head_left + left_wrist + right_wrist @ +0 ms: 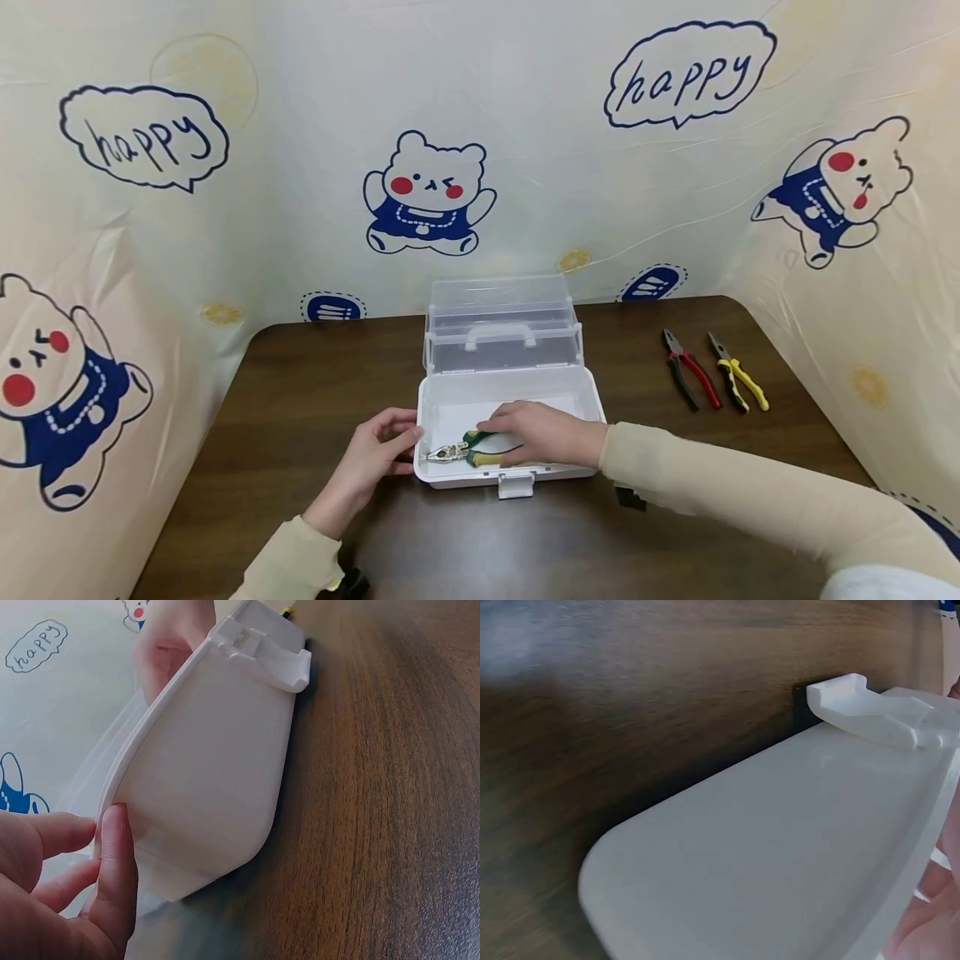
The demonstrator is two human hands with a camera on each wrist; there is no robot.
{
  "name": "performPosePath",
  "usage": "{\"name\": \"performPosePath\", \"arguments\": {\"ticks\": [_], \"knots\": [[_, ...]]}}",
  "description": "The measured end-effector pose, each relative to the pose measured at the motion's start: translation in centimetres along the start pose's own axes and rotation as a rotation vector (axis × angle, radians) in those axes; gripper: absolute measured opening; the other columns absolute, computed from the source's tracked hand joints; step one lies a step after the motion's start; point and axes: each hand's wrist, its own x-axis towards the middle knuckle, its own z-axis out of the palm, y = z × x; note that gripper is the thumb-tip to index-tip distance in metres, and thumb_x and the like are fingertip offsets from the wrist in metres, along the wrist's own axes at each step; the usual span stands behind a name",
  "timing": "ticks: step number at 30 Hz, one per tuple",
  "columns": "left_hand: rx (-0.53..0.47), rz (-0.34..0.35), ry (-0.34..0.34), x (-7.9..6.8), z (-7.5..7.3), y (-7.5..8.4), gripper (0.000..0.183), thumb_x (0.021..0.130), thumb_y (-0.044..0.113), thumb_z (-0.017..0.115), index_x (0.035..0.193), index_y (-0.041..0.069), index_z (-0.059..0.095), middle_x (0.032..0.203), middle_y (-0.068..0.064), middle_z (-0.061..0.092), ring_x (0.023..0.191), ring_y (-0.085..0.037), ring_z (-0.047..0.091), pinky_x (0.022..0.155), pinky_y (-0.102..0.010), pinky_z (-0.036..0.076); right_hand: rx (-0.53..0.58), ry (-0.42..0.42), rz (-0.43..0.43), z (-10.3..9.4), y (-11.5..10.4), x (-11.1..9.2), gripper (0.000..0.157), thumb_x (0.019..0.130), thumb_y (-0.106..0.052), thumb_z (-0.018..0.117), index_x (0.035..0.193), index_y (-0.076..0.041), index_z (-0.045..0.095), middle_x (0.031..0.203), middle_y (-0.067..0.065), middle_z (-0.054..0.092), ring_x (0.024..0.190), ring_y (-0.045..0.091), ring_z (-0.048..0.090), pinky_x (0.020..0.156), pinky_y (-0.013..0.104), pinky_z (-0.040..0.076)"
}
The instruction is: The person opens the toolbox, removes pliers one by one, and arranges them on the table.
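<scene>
A white plastic toolbox [468, 480] stands on the table with its see-through lid [498, 292] raised at the back. My left hand [375, 450] grips the box's left rim, fingertips on both sides of the edge in the left wrist view. Inside the box, my right hand [546, 433] holds a pair of combination pliers [450, 452] by its green and yellow handles. The handles are spread and the metal nose points left, low over the white floor. In the right wrist view, the box's front wall [757, 847] hides most of that hand.
At the table's right lie pliers with red and black handles [699, 379] and long-nose pliers with yellow and black handles [741, 379]. The front latch [516, 486] of the box hangs folded out. A printed cloth [315, 208] surrounds the brown table [315, 367].
</scene>
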Motion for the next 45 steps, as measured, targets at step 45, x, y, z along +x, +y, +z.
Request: {"name": "performPosePath", "arguments": {"ticks": [45], "knots": [[-0.006, -0.002, -0.009, 0.4, -0.1, -0.1, 0.034, 0.098, 0.009, 0.072, 0.131, -0.001, 0.065, 0.108, -0.012, 0.067, 0.079, -0.020, 0.065, 0.063, -0.032, 0.061, 0.003, -0.007, 0.087, -0.6, 1.1, -2.3, 0.056, 0.092, -0.013, 0.081, 0.143, -0.003, 0.062, 0.133, 0.014, 0.068, 0.122, 0.030, 0.064, 0.104, 0.044, 0.053]]}}
